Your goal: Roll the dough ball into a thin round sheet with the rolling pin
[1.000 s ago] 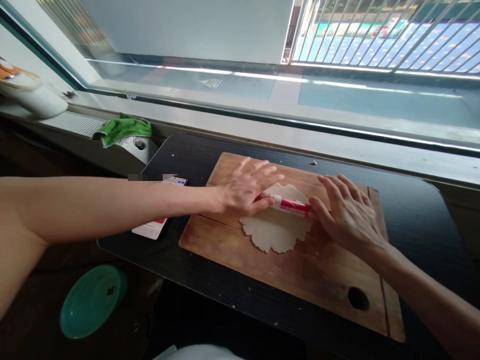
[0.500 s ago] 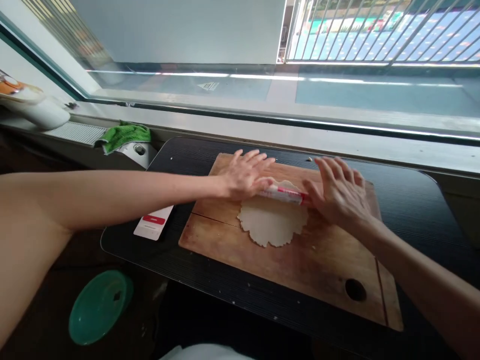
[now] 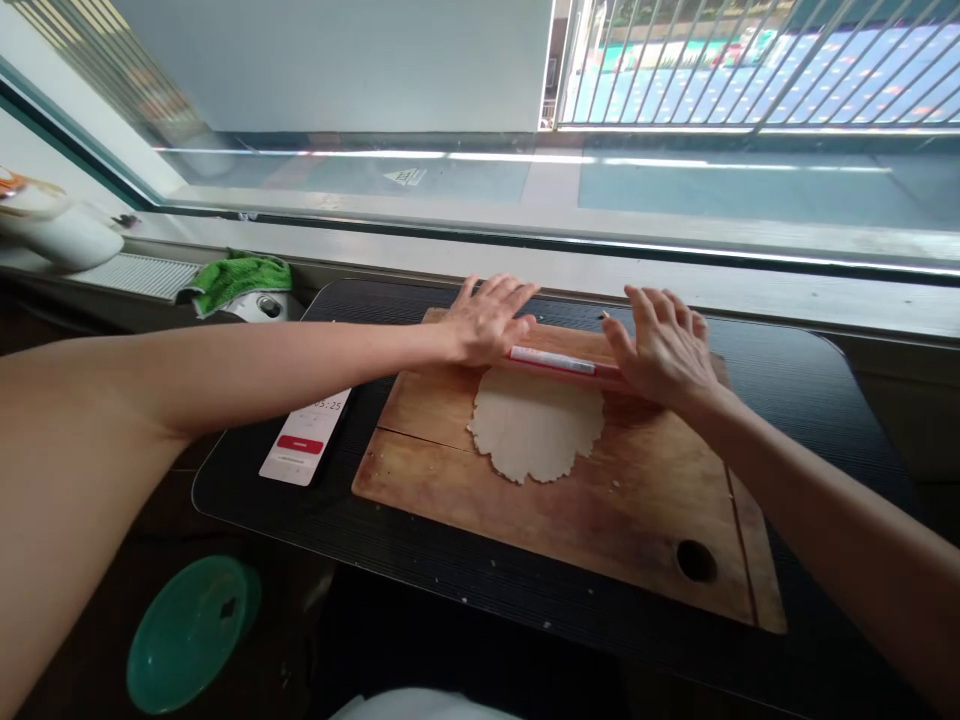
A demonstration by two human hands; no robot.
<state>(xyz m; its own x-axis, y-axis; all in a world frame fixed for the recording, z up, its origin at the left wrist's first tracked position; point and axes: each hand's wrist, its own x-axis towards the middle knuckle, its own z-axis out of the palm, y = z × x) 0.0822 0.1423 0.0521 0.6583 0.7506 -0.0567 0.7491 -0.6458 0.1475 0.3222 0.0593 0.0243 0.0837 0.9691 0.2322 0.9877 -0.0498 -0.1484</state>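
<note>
A thin, ragged-edged sheet of dough (image 3: 536, 425) lies flat on a wooden cutting board (image 3: 645, 530). Across its far edge rests a rolling pin (image 3: 553, 361) with a red-and-white label. My left hand (image 3: 491, 318) presses on the pin's left end, palm down with fingers stretched forward. At the other end, my right hand (image 3: 664, 345) bears on the pin with the heel of the palm, its fingers spread and lifted. Neither hand wraps around the pin. Both pin ends are partly hidden under the hands.
A phone (image 3: 306, 440) lies left of the board on the black table (image 3: 420, 545). Behind it, a green cloth (image 3: 238, 280) hangs over a white object. A teal basin (image 3: 187, 635) stands below at left. The window ledge (image 3: 360, 240) runs along the table's far side.
Both hands have moved away from me, and the rolling pin has rolled from over the dough toward its far edge. The camera view has shifted slightly.
</note>
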